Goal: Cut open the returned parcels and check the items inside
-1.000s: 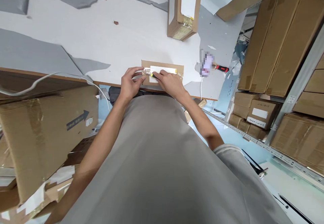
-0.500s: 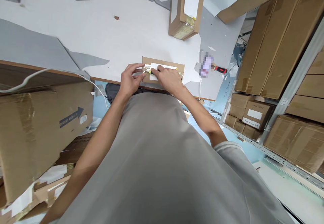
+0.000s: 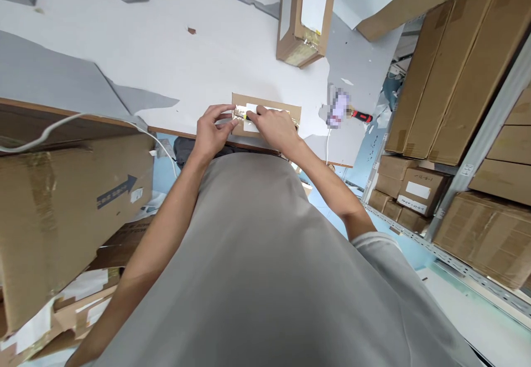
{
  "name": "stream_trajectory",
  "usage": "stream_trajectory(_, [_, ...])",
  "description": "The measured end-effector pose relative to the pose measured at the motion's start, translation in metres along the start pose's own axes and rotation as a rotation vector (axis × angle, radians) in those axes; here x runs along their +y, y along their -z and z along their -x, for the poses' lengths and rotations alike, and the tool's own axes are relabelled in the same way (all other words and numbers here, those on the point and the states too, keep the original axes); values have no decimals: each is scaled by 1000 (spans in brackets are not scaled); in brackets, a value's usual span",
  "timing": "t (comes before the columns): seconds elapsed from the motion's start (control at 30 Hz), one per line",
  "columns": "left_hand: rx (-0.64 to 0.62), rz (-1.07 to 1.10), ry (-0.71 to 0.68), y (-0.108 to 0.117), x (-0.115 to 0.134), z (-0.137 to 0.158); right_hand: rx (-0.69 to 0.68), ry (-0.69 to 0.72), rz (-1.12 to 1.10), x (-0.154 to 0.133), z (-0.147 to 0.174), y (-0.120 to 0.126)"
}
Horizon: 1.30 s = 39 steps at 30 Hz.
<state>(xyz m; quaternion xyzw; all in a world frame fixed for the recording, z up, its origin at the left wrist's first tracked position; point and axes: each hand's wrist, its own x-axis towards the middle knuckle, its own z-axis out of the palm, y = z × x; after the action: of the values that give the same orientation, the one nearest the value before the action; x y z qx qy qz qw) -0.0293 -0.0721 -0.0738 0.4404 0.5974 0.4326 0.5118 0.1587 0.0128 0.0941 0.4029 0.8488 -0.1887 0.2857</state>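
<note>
Reaches forward with both arms [image 3: 319, 179], slanting inward to meet near the close edge of a white-topped table [image 3: 136, 52]. Brings the left hand [image 3: 212, 131] in with curved fingers and a parted thumb, fingertips at the left end of a small box [image 3: 286, 104]. Hard to tell whether gripping the cardboard there or only touching. Lays the right hand [image 3: 277, 129] palm down over the middle of the box, with fingers bunched tight around a small yellow-and-black tool [image 3: 246, 116].

Hides most of that tool under the right fingers; aims the exposed end leftward, at the left fingertips, with the long axis crosswise to the body. Has the small box flat on the table beneath and between both hands, long axis also left to right, roughly along the edge. Covers part of a white label [image 3: 251, 107] with the right hand; has shiny tape [image 3: 239, 111] right by the left fingertips.

Beyond the right hand: a second box [image 3: 296, 21] bearing white labels. Right of that hand: a red-and-black handle [image 3: 362, 116]. Below and left of the left hand: a large carton [image 3: 78, 218].
</note>
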Motion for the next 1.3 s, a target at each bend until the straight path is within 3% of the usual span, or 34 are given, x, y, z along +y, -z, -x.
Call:
stream_trajectory(0.17, [14, -13, 24, 4, 1, -3, 53, 38, 19, -10, -13, -2])
stream_trajectory(0.27, [14, -40, 29, 4, 4, -4, 55, -27, 21, -4, -10, -5])
stream_trajectory(0.47, [43, -93, 25, -4, 10, -3, -66, -285, 56, 58, 50, -14])
stream_trajectory(0.57, [27, -123, 13, -9, 12, -4, -111, -339, 66, 82, 77, -25])
stream_trajectory(0.67, [13, -155, -1, -12, 14, -7, -83, -358, 72, 92, 86, -43])
stream_trajectory(0.87, [2, -194, 4, -10, 17, -7, -32, -339, 23, 100, 93, -70])
stream_trajectory(1.1, [-35, -188, 10, -10, 18, -3, -117, -428, -15, 86, 110, -59])
stream_trajectory(1.3, [-46, -159, 19, -10, 20, -5, -102, -434, -47, 100, 116, -61])
